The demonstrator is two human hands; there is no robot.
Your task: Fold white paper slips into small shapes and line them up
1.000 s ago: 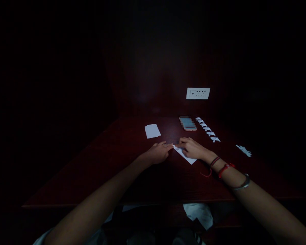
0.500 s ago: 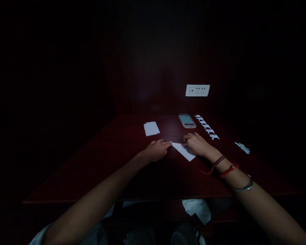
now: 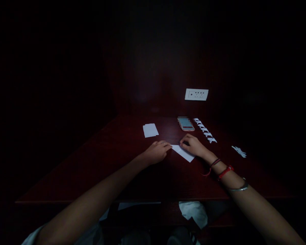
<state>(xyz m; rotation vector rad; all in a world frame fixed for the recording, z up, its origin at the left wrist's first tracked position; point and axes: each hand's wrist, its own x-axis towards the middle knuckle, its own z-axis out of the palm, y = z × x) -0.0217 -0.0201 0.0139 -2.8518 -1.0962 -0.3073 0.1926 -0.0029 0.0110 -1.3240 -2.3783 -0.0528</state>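
A folded white sheet of paper [image 3: 185,153], its visible part triangular, lies on the dark red table in front of me. My left hand [image 3: 157,151] rests at its left corner, the fingertips closed together and pinning that tip down. Over the upper right part of the paper is my right hand [image 3: 192,144], with curled fingers and the thumb near the index finger at the top folded edge. That hand covers some of the paper's right side. Bracelets circle the right wrist and forearm.
A small stack of white paper sheets [image 3: 150,130] lies beyond my left hand. Farther back are a phone [image 3: 186,124] and a row of folded paper pieces [image 3: 205,130]. Paper strips [image 3: 239,151] lie at the right. A wall socket [image 3: 196,94] is behind; white crumpled material [image 3: 193,212] shows below the table edge.
The right fingers have curled in more and shifted slightly left along the top edge of the paper. My left hand stays at the corner. The view has tilted a little upward.
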